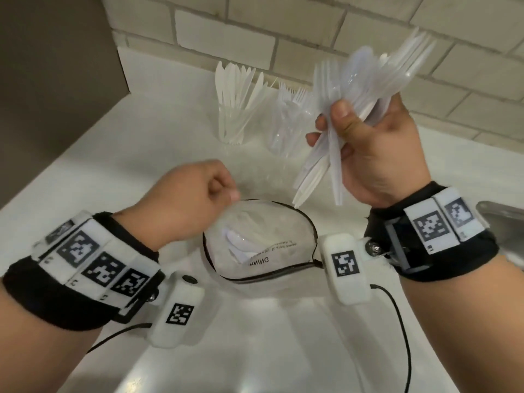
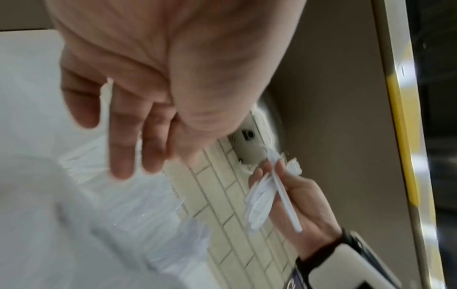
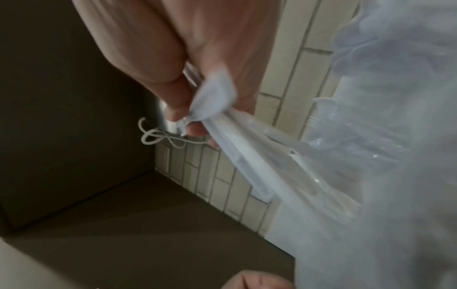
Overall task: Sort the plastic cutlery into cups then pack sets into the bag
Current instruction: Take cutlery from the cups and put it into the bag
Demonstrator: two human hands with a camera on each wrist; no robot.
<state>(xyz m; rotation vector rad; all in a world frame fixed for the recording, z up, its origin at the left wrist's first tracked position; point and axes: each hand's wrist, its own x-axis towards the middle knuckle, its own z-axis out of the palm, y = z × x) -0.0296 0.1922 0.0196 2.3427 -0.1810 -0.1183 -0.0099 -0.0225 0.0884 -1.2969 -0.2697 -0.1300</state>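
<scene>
1. R hand (image 1: 377, 154), right of centre in head view: grip clenched round a mixed cutlery bundle (image 1: 365, 89), tips fanning to upper right, handles pointing down-left over the bag.
2. L hand (image 1: 192, 194), centre-left: fingers curled, pinching the bag rim. L wrist view shows a thin white piece between the fingers; can't tell what.
3. Bag (image 1: 263, 242), clear w/ black zip edge, lies open on worktop (image 1: 141, 131) at centre; a few white pcs inside.
4. Knife cup (image 1: 231, 120), upper centre, full of white knives, upright.
5. Fork cup (image 1: 286, 126) just right of it, clear, forks inside.
6. Tiled wall (image 1: 312, 26) across the top.
</scene>
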